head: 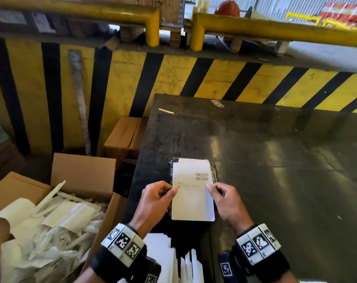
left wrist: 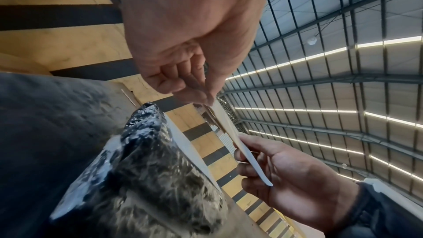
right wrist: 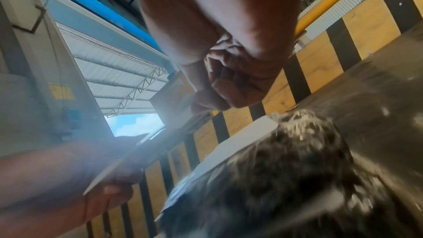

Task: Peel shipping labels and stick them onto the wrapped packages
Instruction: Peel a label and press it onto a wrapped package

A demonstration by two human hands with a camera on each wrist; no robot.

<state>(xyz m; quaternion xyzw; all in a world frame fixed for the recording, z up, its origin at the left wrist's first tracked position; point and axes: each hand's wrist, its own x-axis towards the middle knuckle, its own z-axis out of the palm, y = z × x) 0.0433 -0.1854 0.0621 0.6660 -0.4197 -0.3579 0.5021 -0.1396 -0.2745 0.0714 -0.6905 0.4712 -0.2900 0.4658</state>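
**Label held over wrapped package, both hands pinching**

Far left of the hands: open cardboard box (head: 82,174) heaped with white backing strips (head: 57,219). A second, closed carton (head: 123,135) stands beyond it, against the yellow-and-black striped wall (head: 173,78).

Left hand (head: 156,201): thumb and fingers pinched on the left edge of the shipping label (head: 190,197). Remaining fingers curled in.

Between the hands: the label, white, barcode toward its upper right, held flat and above the black wrapped package (head: 214,170). Left wrist view shows a gap between the label sheet and another white label already on the package. The package lies on the dark surface (head: 275,160), just ahead of both hands.

Right hand (head: 226,201): fingertips clamped on the label's right edge, at about the same height as the left.

Below the wrists: a stack of white label sheets (head: 161,256), at the near edge of the surface.
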